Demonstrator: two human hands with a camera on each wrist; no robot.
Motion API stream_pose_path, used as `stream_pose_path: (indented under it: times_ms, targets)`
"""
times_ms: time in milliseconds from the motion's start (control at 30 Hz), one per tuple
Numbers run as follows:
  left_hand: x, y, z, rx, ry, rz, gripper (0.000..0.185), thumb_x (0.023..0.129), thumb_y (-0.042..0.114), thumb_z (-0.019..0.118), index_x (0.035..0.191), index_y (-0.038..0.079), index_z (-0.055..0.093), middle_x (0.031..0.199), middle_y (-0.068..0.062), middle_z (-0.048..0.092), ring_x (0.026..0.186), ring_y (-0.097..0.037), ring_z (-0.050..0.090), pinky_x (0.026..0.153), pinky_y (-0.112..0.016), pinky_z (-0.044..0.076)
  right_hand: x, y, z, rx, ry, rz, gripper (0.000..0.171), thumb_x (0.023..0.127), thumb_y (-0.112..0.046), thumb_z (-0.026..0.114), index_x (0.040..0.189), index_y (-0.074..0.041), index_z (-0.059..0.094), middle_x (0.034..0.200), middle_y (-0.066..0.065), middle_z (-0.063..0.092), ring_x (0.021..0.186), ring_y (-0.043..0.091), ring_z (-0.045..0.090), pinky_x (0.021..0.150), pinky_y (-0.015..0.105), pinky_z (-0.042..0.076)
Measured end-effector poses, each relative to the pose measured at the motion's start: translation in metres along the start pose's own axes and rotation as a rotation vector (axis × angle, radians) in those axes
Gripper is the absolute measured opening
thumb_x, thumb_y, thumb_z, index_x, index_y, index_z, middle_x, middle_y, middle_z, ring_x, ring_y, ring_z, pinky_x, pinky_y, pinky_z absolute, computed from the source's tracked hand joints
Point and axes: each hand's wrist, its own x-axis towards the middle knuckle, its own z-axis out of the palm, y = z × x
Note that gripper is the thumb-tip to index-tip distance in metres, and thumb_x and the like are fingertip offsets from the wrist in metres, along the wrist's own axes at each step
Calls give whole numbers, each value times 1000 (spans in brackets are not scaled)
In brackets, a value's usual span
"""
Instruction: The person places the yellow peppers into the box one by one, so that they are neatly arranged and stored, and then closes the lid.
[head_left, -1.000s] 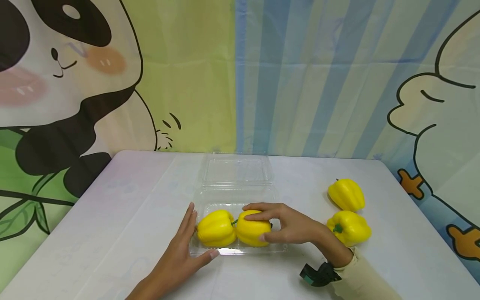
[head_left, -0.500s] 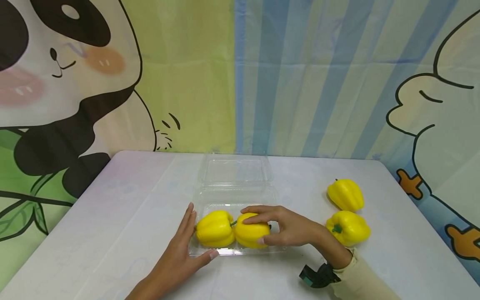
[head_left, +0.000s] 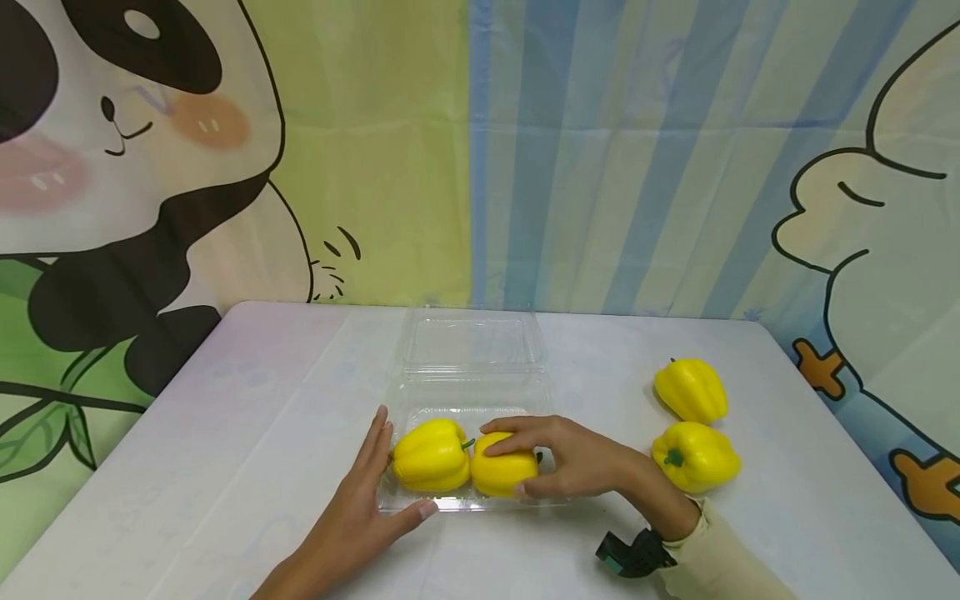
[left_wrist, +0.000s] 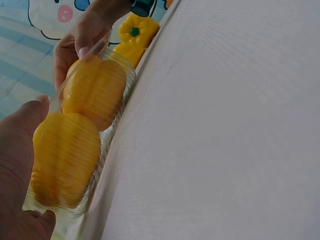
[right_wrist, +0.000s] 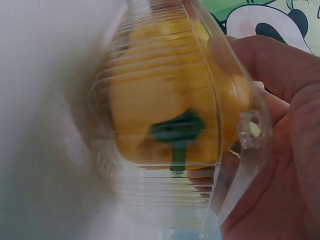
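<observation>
Yellow pepper held down in the clear tray

Yellow plastic bell pepper [head_left: 501, 468] lies on its side in the right half of a clear ribbed plastic clamshell tray [head_left: 461, 398], and the person's right hand [head_left: 577, 457] has it in its grip: fingers curled over the top of the pepper, thumb down against the near side by the tray's front edge. The pepper sits under the fingertips rather than deep in the palm; the palm stays to the right of it, over the tray's right end. From the right wrist view the green stem [right_wrist: 176, 132] points toward the hand, seen through the ribbed wall.

A second yellow bell pepper [head_left: 431, 455] lies in the tray's left half, touching the first. The left hand [head_left: 358, 500] rests flat on the white desk [head_left: 225, 467] with straight fingers laid along the tray's left wall and the thumb along its front edge; it closes on nothing. The tray's clear lid [head_left: 471, 340] lies open behind it, toward the cartoon backdrop.

Two more yellow peppers [head_left: 693, 425] sit on the desk to the right, close together and well apart from the tray. A black and green wrist device [head_left: 628, 553] shows at the right cuff.
</observation>
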Motion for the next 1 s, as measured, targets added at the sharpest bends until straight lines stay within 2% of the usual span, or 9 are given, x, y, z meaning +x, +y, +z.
stream_pose_path:
  times_ms: [133,400,633,1000]
  targets:
    - [0,1,0,1,-5,-7,113,78,57,74,155,1,13,163,2,-3,143,-31,23,108,-50,26,0,0,-1,1,-11,1,55,81,-9,71,134,-21,61,149,-2,42,138,18,36,108,49,34]
    - [0,1,0,14,-2,3,112,78,57,74,155,1,14,163,1,-4,143,-31,23,107,-49,26,0,2,-1,26,-2,-22,42,88,-14,67,129,-19,65,147,3,46,134,18,41,108,48,35]
    - [-1,0,0,11,8,19,111,79,56,74,155,1,14,163,1,-3,142,-32,25,107,-48,27,0,-1,-3,47,4,16,44,90,-23,70,133,-20,62,146,-2,47,135,18,41,107,47,36]
    - [-1,-1,1,9,13,23,111,79,56,74,155,1,14,163,2,-3,142,-31,25,107,-49,27,-1,-1,-3,45,41,24,48,92,-33,69,136,-18,59,144,-6,48,133,18,43,106,47,37]
